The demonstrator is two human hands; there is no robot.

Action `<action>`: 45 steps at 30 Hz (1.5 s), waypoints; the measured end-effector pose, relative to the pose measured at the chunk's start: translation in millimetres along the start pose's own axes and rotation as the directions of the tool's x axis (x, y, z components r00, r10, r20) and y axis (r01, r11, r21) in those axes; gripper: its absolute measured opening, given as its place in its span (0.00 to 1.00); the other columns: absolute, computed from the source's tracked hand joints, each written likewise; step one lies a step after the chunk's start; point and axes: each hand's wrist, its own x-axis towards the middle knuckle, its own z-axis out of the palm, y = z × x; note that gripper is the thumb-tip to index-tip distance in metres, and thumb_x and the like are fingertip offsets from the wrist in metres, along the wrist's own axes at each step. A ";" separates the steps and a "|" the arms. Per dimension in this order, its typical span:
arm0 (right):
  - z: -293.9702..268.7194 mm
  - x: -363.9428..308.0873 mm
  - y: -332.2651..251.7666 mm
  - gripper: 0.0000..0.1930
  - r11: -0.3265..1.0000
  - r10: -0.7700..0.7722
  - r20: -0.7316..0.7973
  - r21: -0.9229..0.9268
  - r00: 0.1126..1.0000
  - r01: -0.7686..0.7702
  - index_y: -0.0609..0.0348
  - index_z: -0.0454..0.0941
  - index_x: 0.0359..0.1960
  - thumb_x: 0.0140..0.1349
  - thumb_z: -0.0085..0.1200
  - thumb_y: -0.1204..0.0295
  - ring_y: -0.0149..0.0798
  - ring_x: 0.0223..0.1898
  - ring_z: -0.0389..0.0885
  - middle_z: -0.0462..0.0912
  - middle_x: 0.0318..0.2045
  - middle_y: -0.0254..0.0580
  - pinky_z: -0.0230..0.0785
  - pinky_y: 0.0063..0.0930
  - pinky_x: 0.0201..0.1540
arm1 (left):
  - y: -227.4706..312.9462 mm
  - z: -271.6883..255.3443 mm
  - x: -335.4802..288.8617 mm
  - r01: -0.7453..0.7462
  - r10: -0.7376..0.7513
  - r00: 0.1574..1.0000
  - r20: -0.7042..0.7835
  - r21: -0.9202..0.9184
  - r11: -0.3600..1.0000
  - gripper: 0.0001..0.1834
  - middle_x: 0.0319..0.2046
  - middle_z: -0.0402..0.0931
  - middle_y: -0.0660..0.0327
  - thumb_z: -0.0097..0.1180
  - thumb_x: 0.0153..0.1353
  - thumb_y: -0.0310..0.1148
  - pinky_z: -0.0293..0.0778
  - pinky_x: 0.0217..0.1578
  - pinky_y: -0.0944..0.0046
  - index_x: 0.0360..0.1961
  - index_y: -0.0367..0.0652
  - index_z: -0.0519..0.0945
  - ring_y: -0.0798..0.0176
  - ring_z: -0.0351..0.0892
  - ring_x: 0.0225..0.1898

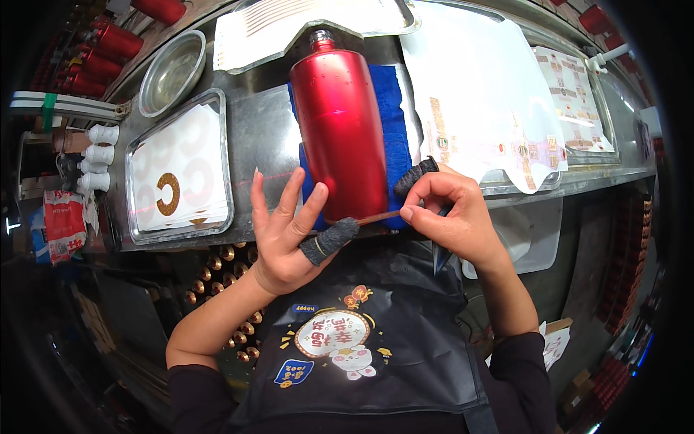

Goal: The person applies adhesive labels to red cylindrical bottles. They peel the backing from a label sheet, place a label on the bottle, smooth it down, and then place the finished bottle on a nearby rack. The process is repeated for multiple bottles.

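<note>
A large glossy red bottle (pixel 341 123) lies on its side on a folded blue cloth (pixel 394 108), its threaded neck pointing away from me. At its near end, a thin brownish strip (pixel 379 216) stretches between my hands. My right hand (pixel 452 213) pinches the strip's right end between thumb and finger. A dark fabric sleeve covers its raised index finger, and a dark pointed object (pixel 439 254) shows under the palm. My left hand (pixel 285 242) has its fingers spread. Its thumb, in a dark fabric sleeve (pixel 329 241), touches the strip's left end.
At left a metal tray (pixel 225 155) holds sheets with a gold ring-shaped decal (pixel 168 194); behind it stands a metal bowl (pixel 172 72). White decal sheets (pixel 477 79) cover the right side. Several white spools (pixel 97 155) stand at far left. Gold caps (pixel 217 264) sit below the bench edge.
</note>
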 end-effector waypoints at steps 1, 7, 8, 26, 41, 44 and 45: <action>0.6 0.7 0.8 0.06 1.000 -0.007 -0.002 -0.012 1.000 0.007 0.61 0.81 0.26 0.55 0.66 0.75 0.17 0.24 0.69 0.74 0.29 0.27 0.59 0.14 0.29 | 2.3 -1.9 4.6 0.000 0.000 1.000 0.005 0.020 1.000 0.22 0.70 0.66 0.52 0.75 0.47 0.31 0.43 0.68 0.24 0.46 0.61 0.88 0.35 0.63 0.71; 8.2 4.9 2.5 0.05 1.000 0.015 0.005 0.022 1.000 -0.015 0.61 0.82 0.27 0.56 0.66 0.75 0.17 0.25 0.68 0.74 0.29 0.27 0.58 0.13 0.29 | 16.7 2.6 35.6 -0.028 0.029 1.000 -0.005 0.061 0.998 0.19 0.63 0.76 0.56 0.74 0.44 0.34 0.41 0.69 0.26 0.42 0.55 0.90 0.34 0.64 0.70; 9.4 4.5 2.3 0.05 0.999 0.009 0.013 0.044 1.000 -0.010 0.61 0.82 0.28 0.56 0.66 0.75 0.17 0.25 0.68 0.74 0.29 0.27 0.58 0.13 0.29 | 17.3 5.9 38.3 -0.045 0.044 0.999 0.017 0.047 0.998 0.19 0.62 0.77 0.55 0.74 0.44 0.35 0.42 0.69 0.26 0.42 0.52 0.90 0.33 0.64 0.70; 9.6 -2.5 -7.0 0.05 0.996 0.007 0.032 0.090 0.999 -0.010 0.62 0.80 0.27 0.56 0.64 0.76 0.16 0.24 0.67 0.75 0.28 0.27 0.57 0.13 0.28 | 6.8 5.1 -23.6 0.190 -0.190 0.982 0.013 -0.120 0.974 0.22 0.69 0.68 0.48 0.75 0.50 0.29 0.47 0.66 0.21 0.49 0.44 0.86 0.31 0.62 0.71; 13.9 1.9 -3.1 0.04 0.995 0.037 0.043 0.086 0.998 -0.041 0.64 0.80 0.30 0.59 0.62 0.77 0.19 0.28 0.74 0.76 0.33 0.32 0.64 0.14 0.30 | 14.3 -0.3 29.9 -0.058 0.057 0.998 0.019 0.084 0.995 0.18 0.66 0.72 0.56 0.71 0.49 0.36 0.43 0.67 0.22 0.44 0.58 0.89 0.32 0.63 0.70; 17.1 2.7 1.1 0.03 0.994 0.054 0.040 0.093 0.998 -0.057 0.64 0.80 0.30 0.59 0.61 0.77 0.19 0.27 0.71 0.75 0.32 0.31 0.61 0.15 0.29 | 15.8 8.5 35.5 0.032 -0.031 0.996 -0.079 0.020 0.999 0.22 0.64 0.74 0.51 0.72 0.49 0.32 0.48 0.67 0.24 0.49 0.49 0.88 0.35 0.66 0.69; 17.8 2.7 2.8 0.03 0.993 0.065 0.024 0.102 0.998 -0.067 0.64 0.80 0.30 0.58 0.61 0.77 0.19 0.26 0.69 0.75 0.32 0.31 0.60 0.16 0.28 | 15.5 11.5 35.2 0.113 -0.117 0.986 -0.116 -0.044 0.993 0.23 0.64 0.75 0.50 0.72 0.48 0.31 0.50 0.67 0.25 0.48 0.47 0.88 0.35 0.66 0.69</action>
